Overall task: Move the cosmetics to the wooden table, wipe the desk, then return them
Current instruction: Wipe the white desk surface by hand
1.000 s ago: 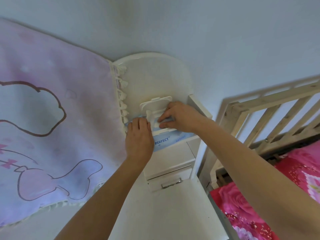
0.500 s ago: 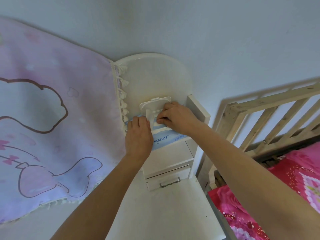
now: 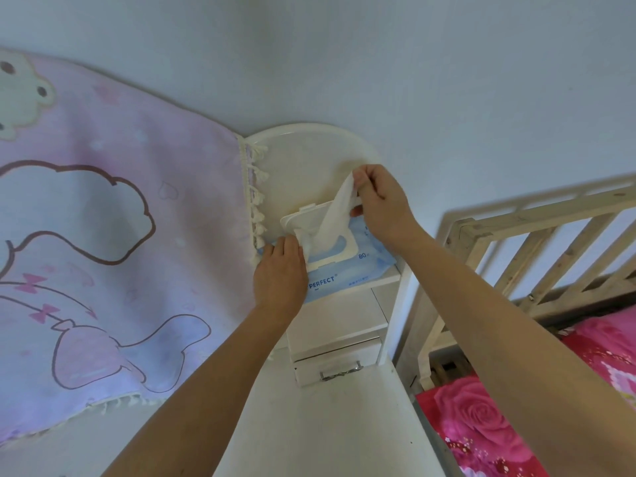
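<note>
One wipe pack [image 3: 344, 271] is sitting on the small shelf [image 3: 385, 279] above the desk [image 3: 327, 425], reaching the front edge, boxed between the pink cloth [image 3: 103, 235] on your left and the side panel [image 3: 399, 304] on your right. Your left hand [image 3: 280, 270] is pressing flat-fingered on the pack's left end. Your right hand [image 3: 382, 204] is pinching one wipe [image 3: 335, 215], which is stretching up from the opening by the one raised lid [image 3: 303, 220].

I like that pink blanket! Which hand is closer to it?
Left. The left hand presses on the wipes pack right beside the fringed edge of the blanket. The right hand is farther off, up above the pack, pinching a wipe.
</note>
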Demonstrator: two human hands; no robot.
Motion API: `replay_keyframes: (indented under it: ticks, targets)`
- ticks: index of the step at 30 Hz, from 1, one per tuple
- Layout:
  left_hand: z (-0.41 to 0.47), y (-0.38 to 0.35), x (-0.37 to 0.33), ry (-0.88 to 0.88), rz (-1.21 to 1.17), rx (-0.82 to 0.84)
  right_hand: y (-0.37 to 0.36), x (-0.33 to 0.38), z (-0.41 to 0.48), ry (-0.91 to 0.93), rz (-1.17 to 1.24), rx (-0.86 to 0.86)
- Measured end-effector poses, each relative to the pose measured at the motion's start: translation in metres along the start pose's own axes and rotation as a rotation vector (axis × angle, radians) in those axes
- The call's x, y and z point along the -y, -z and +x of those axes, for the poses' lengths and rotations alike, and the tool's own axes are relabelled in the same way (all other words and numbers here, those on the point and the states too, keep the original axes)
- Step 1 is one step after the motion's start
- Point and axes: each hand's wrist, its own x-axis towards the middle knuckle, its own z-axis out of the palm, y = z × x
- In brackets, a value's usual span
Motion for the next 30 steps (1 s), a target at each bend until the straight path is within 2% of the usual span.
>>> replay_keyframes:
  ticks: [3,6,11,14,16,19,23,27,30]
  targets:
    - [0.001,-0.001,0.0,0.004,0.028,0.042,0.003,0.007,-0.004,0.155,-0.107,-0.028]
    - [-0.001,-0.001,0.001,-0.003,0.013,0.007,0.001,0.018,-0.011,0.269,-0.144,-0.08]
    - [-0.002,-0.001,0.002,-0.008,-0.025,-0.055,-0.001,0.048,-0.03,0.365,-0.061,-0.247]
    - [-0.002,0.0,-0.001,0.024,-0.032,-0.032,0.012,0.079,-0.035,0.458,0.032,-0.418]
    - [-0.003,0.002,-0.002,0.052,-0.044,-0.008,0.023,0.095,-0.036,0.509,-0.001,-0.437]
    - [-0.007,0.005,-0.002,0.061,-0.084,0.006,0.033,0.079,-0.041,0.461,-0.143,-0.291]
    - [-0.029,0.011,0.004,0.027,-0.127,-0.022,0.029,-0.001,-0.076,0.192,-0.356,0.108]
    - [-0.087,0.006,0.014,-0.004,-0.107,-0.145,0.019,-0.081,-0.134,-0.062,-0.39,0.338]
    - [-0.144,-0.003,0.018,0.056,-0.099,-0.024,0.014,-0.124,-0.167,-0.146,-0.484,0.512]
